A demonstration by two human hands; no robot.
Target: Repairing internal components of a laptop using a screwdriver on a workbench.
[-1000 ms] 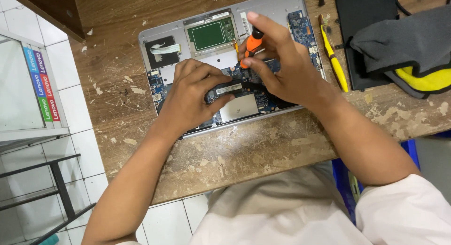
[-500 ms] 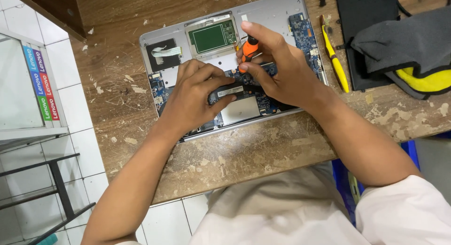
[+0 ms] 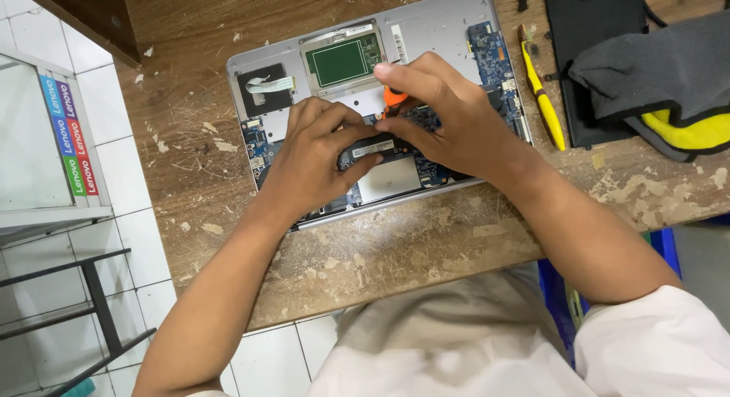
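Orange screwdriver [image 3: 393,99], pinched in our right hand [image 3: 449,123], has dipped lower behind its fingers; our left hand [image 3: 315,157] presses the black module [image 3: 372,148] in the opened laptop [image 3: 426,32].

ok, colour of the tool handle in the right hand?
Orange. The handle peeks out between the right hand's fingers, seen in the head view.

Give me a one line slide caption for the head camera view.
Left hand steadies an opened laptop on a worn wooden bench while right hand works an orange-handled screwdriver.
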